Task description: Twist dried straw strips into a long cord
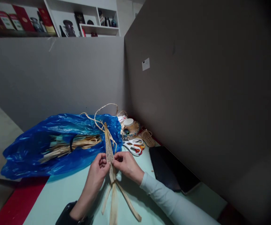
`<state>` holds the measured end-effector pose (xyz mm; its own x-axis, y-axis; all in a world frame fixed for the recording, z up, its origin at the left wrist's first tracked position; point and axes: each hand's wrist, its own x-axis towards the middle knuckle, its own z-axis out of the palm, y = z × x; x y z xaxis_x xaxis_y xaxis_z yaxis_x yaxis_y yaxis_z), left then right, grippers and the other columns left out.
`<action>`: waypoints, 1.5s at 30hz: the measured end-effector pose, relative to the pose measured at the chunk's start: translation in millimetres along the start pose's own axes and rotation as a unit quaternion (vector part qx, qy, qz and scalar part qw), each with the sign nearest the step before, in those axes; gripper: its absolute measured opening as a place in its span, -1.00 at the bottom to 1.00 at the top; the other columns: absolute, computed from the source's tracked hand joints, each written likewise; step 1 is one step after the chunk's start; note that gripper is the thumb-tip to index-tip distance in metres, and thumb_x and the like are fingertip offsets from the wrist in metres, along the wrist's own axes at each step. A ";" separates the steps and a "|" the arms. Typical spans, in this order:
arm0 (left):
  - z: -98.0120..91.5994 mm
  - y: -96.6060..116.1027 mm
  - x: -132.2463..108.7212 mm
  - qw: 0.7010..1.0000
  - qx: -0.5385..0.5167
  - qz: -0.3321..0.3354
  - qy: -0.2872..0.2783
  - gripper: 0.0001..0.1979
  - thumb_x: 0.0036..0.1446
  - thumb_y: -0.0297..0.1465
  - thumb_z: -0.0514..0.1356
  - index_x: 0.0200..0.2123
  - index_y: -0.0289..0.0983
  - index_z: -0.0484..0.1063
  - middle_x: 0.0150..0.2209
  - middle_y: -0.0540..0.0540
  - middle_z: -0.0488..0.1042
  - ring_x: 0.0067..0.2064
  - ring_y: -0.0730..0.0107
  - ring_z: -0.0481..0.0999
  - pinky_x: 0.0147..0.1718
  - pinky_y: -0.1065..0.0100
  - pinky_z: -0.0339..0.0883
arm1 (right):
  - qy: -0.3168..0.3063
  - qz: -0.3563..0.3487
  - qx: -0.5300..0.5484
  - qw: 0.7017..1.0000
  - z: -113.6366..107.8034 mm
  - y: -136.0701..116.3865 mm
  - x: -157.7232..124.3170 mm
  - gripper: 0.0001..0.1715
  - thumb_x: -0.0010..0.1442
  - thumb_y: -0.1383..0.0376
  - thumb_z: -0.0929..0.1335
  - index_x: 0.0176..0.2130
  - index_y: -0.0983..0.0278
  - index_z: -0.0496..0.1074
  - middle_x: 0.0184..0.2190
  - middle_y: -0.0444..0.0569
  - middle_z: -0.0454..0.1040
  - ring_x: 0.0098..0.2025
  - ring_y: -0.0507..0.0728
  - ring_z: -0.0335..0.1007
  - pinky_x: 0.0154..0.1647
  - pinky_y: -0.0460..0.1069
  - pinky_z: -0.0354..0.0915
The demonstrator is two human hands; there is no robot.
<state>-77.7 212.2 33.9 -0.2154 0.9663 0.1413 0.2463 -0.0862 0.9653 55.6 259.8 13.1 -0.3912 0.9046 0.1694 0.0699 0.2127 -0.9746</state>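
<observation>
A long, pale dried leaf strip with dark specks stands between my hands, its pointed tip away from me. My left hand pinches its left edge, and my right hand pinches the right edge. Below my fingers the strip narrows at a tied-looking spot, where several strips spread down over the pale green table cover. Just beyond the leaf, a thin twisted cord loops over a blue plastic bag. Inside the bag lies a bundle of dried leaves with a dark band round it.
White-handled scissors lie right of the bag, near a coil of twine and a white roll on a woven basket. A black tablet-like device is at the right. Grey partitions rise behind and to the right.
</observation>
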 end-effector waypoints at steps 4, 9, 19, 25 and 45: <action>-2.7 2.7 -1.5 1.000 -0.014 -0.016 -0.015 -0.73 -0.08 -0.26 0.30 -0.31 -0.29 0.44 -0.39 -0.05 0.52 -0.28 0.25 0.48 -0.25 0.32 0.29 | -0.003 0.017 0.050 0.999 -2.3 1.0 2.1 -0.84 -0.02 0.30 0.36 -0.48 0.38 0.48 -0.55 -0.11 0.40 -0.49 0.00 0.20 -0.47 -0.12 0.10; -4.2 7.2 -3.5 0.999 -0.023 -0.027 -0.007 -0.74 -0.05 -0.25 0.28 -0.32 -0.28 0.42 -0.37 -0.05 0.52 -0.30 0.28 0.48 -0.25 0.33 0.29 | -0.057 0.058 0.187 0.979 -8.8 -12.4 -1.9 -0.85 -0.08 0.29 0.39 -0.45 0.36 0.41 -0.56 -0.16 0.36 -0.52 -0.04 0.17 -0.43 -0.11 0.12; -1.0 4.6 -0.6 1.000 0.023 -0.018 0.007 -0.75 -0.13 -0.21 0.28 -0.50 -0.27 0.39 -0.55 0.05 0.36 -0.47 0.38 0.31 -0.44 0.38 0.14 | -0.018 -0.010 0.098 0.995 -2.3 -1.6 -0.2 -0.78 0.02 0.22 0.39 -0.46 0.34 0.36 -0.56 -0.17 0.30 -0.50 -0.02 0.15 -0.46 -0.11 0.07; -2.0 3.5 -2.7 0.997 0.073 -0.022 -0.012 -0.73 -0.07 -0.22 0.22 -0.65 -0.25 0.30 -0.65 0.09 0.22 -0.53 0.42 0.18 -0.50 0.39 0.03 | -0.028 -0.010 0.073 0.997 -2.9 0.4 -0.4 -0.83 0.03 0.28 0.37 -0.48 0.35 0.35 -0.57 -0.17 0.28 -0.52 -0.03 0.12 -0.47 -0.11 0.05; 11.0 13.9 -19.2 0.963 0.256 0.051 0.068 -0.91 -0.01 -0.31 0.03 -0.52 -0.13 0.18 -0.49 -0.05 0.34 -0.39 0.13 0.33 -0.36 0.23 0.10 | -0.019 0.014 0.097 0.995 5.7 -1.0 -3.5 -0.91 -0.07 0.38 0.37 -0.49 0.33 0.33 -0.59 -0.22 0.27 -0.51 -0.04 0.12 -0.48 -0.13 0.08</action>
<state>-59.7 195.2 42.2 -0.2779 0.9156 0.2904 0.6984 -0.0150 0.7156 51.6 254.3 12.7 -0.4271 0.8934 0.1391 -0.0953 0.1085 -0.9895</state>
